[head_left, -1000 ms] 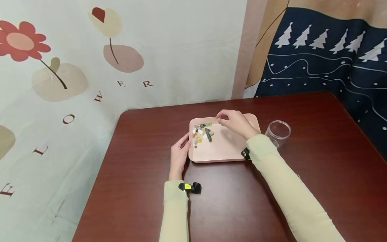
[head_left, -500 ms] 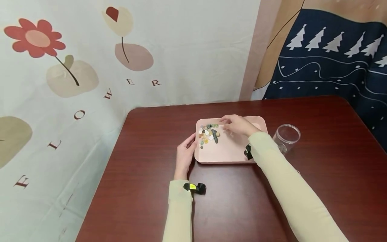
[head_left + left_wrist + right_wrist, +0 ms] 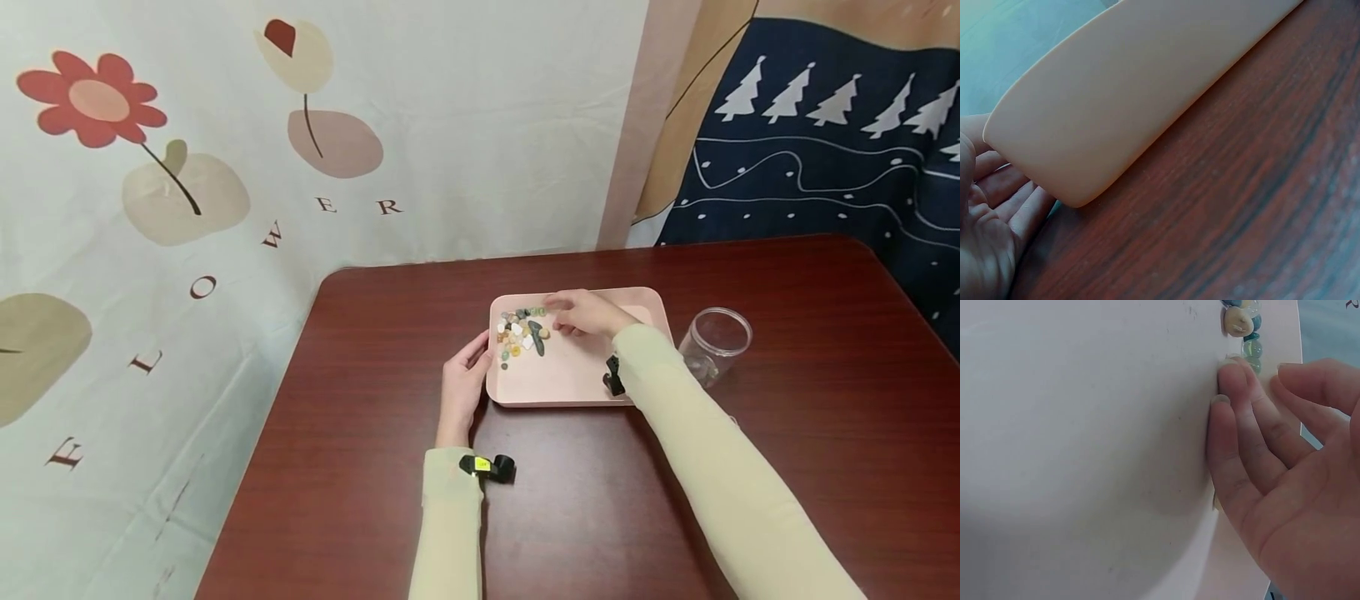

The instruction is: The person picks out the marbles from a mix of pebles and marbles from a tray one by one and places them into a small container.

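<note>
A pale pink tray (image 3: 555,383) lies on the table, with several small pebbles (image 3: 517,330) of mixed colours gathered in its left part. My left hand (image 3: 459,387) rests against the tray's left side; in the left wrist view its fingers (image 3: 1029,203) lie along the outer wall. My right hand (image 3: 588,313) is over the back part of the tray, to the right of the pebbles. In the right wrist view its fingertips are low at the tray floor beside small green glassy stones (image 3: 1252,349), the thumb apart from the fingers. Nothing shows in its grasp.
A clear round jar (image 3: 716,342) stands right of the tray, with something small and clear near its bottom, partly hidden by the right sleeve (image 3: 720,442). The dark red-brown table (image 3: 360,400) meets a patterned cloth (image 3: 480,150) at the back.
My right hand has come down from above the tray's back edge to the tray floor, and its thumb and fingers have parted. My left hand stays at the tray's side. The head view has shifted slightly.
</note>
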Available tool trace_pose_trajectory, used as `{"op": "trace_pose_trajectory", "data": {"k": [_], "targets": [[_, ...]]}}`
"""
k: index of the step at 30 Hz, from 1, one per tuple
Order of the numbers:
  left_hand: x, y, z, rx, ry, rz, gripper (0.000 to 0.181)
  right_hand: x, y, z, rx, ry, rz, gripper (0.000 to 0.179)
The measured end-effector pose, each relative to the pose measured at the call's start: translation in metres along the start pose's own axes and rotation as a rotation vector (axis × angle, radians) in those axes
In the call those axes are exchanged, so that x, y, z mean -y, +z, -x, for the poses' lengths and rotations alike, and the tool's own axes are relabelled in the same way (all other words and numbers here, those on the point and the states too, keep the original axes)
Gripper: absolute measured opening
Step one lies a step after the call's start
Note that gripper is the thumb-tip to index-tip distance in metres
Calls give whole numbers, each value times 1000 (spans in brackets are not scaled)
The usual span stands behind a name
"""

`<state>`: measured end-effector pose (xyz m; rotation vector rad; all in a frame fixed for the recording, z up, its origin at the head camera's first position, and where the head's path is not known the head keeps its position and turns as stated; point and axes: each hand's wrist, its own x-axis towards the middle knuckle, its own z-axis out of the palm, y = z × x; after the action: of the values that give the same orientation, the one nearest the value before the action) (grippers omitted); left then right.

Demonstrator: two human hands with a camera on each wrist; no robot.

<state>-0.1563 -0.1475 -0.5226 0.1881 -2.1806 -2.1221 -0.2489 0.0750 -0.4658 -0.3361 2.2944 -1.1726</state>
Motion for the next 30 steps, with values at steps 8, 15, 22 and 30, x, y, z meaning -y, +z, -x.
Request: {"op": "trace_pose_trajectory", "data": {"k": [8, 15, 22, 30], "targets": [[-5, 0, 2, 15, -5, 18, 33, -1, 2, -8, 36, 17, 11, 42], [-1, 0, 1, 2, -1, -6, 32, -1, 4, -11, 34, 17, 22, 35], [-7, -1, 1, 23, -36, 28, 34, 1, 9, -14, 6, 46, 12, 31], [-11, -1, 2, 45, -40, 38, 35, 3, 12, -15, -29, 34, 29, 29]]}}
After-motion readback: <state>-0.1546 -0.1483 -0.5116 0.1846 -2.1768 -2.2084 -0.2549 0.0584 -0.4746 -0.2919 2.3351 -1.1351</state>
